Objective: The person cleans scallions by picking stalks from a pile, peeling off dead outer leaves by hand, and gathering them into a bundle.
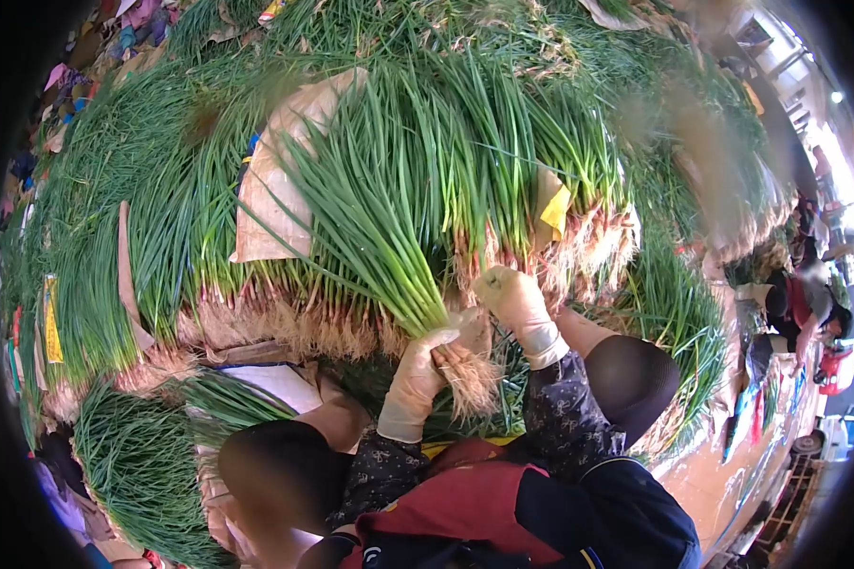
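A bunch of green onions (403, 275) slants up and to the left from my left hand (416, 379), which wears a pale glove and is closed round the stems just above the roots. The bunch's pale roots hang below that hand. To its right, my right hand (514, 299), gloved too, has its fingers bent together at the root ends of the onions laid out in front of me; what they hold, if anything, is hidden. A brown sheet (280, 190) lies among the onions to the left of the bunch.
Rows of onions (161, 209) spread across the front and left. More onions (138, 474) lie at the lower left and beside my right knee (631, 379). A yellow-marked piece (554, 211) sits among the stems. A person (807, 308) and a vehicle (837, 436) are at the far right.
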Action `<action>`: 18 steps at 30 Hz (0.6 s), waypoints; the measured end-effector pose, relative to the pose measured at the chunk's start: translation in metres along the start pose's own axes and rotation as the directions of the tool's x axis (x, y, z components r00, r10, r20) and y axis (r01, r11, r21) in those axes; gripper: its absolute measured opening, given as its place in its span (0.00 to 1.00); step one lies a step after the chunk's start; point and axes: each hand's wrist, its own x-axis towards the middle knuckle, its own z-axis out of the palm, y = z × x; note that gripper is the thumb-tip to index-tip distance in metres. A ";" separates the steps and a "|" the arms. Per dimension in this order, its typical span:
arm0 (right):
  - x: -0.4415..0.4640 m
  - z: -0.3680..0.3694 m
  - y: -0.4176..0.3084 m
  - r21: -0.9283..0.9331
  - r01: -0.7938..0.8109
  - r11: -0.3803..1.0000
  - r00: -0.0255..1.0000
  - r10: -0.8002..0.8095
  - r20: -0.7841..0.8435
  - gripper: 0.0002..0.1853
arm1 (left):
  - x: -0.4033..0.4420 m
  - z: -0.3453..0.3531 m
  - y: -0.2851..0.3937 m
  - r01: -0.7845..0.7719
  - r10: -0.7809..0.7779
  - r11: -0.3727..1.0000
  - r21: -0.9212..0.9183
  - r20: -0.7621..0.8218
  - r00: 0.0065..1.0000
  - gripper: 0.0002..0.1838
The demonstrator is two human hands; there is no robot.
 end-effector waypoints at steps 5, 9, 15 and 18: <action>0.021 0.038 0.028 0.006 -0.202 0.979 0.963 0.200 -0.181 0.22 | -0.013 0.030 0.005 -0.064 0.065 0.994 -0.086 0.006 0.998 0.16; 0.023 0.034 0.040 -0.036 -0.182 0.983 0.971 0.174 -0.162 0.20 | 0.003 -0.004 -0.008 -0.074 0.074 0.996 0.040 -0.010 0.997 0.15; 0.003 0.031 0.074 -0.111 -0.097 0.989 0.984 0.078 -0.163 0.13 | -0.004 -0.001 -0.002 -0.058 0.068 0.993 -0.107 0.093 0.993 0.14; -0.002 0.027 0.066 0.022 -0.112 0.993 0.992 0.113 -0.059 0.11 | -0.006 0.000 -0.003 -0.076 0.083 0.994 -0.081 0.091 0.992 0.13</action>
